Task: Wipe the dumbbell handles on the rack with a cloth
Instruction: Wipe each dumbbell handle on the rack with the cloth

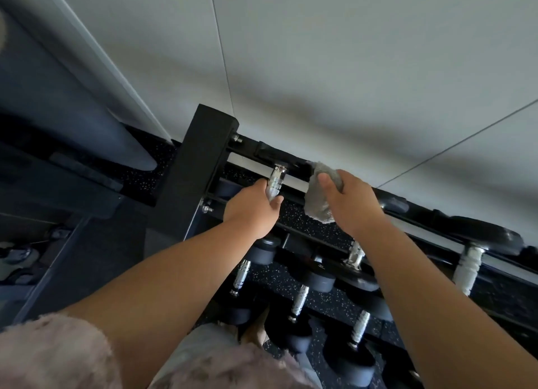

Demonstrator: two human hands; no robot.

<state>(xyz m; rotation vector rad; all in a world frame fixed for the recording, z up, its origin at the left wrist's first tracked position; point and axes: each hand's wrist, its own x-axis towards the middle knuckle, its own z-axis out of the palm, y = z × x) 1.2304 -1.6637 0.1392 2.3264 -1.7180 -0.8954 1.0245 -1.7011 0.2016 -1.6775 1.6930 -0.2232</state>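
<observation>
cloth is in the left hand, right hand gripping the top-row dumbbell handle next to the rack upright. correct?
Hands are swapped. In the head view the grey cloth is in the right hand, and the left hand grips the top-row dumbbell handle next to the rack upright.

left hand [252, 206] gripping dumbbell handle [274, 184] (top rack), right hand [348, 202] clutching cloth [318, 205]
</observation>
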